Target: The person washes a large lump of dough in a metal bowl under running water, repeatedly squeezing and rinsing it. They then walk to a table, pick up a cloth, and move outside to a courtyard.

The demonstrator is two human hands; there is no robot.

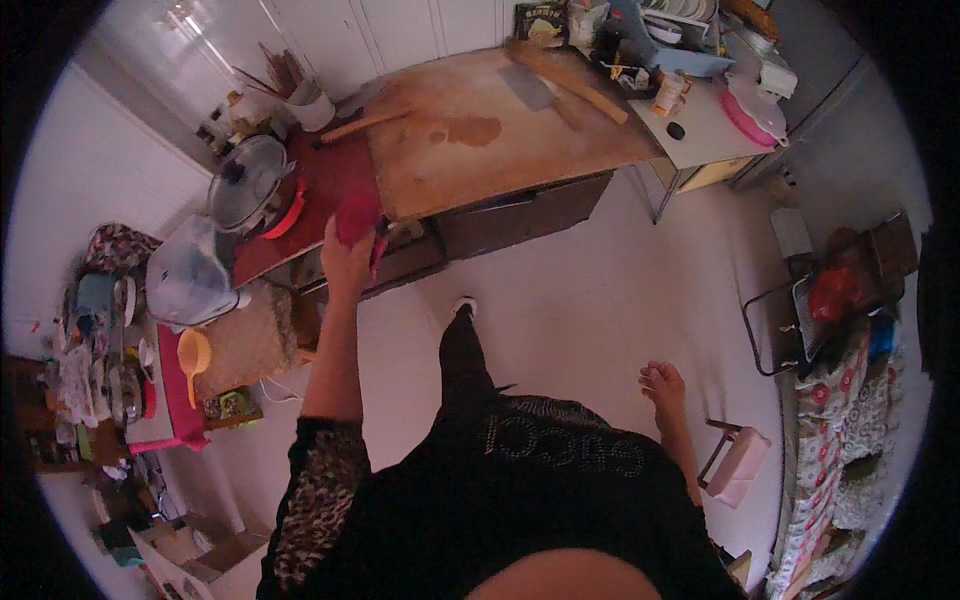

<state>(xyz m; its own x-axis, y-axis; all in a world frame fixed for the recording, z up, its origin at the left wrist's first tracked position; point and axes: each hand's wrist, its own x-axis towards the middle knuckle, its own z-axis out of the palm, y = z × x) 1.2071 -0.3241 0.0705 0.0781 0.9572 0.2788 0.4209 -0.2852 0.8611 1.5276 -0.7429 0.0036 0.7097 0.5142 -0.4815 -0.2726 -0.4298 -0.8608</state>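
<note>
My left hand [347,251] is closed on a dark pink cloth [358,216] at the front edge of the red tabletop [322,169]. Part of the cloth hangs down beside the fingers. My right hand [663,382] hangs over the floor at the right with its fingers loosely curled; nothing shows in it. Right of the cloth lies a large wooden board [442,176] with a damp-looking brown patch. A cleaver [536,91] and a long wooden rolling pin [574,82] lie near its far right, and a thinner wooden stick [364,127] crosses its left edge.
A pan with a glass lid [247,184] and a clear plastic container [191,274] stand at the left. An orange ladle [194,352] lies lower down. A blue dish rack [686,56] and a pink basin [746,120] are at the back right. A small pink stool [739,465] stands right.
</note>
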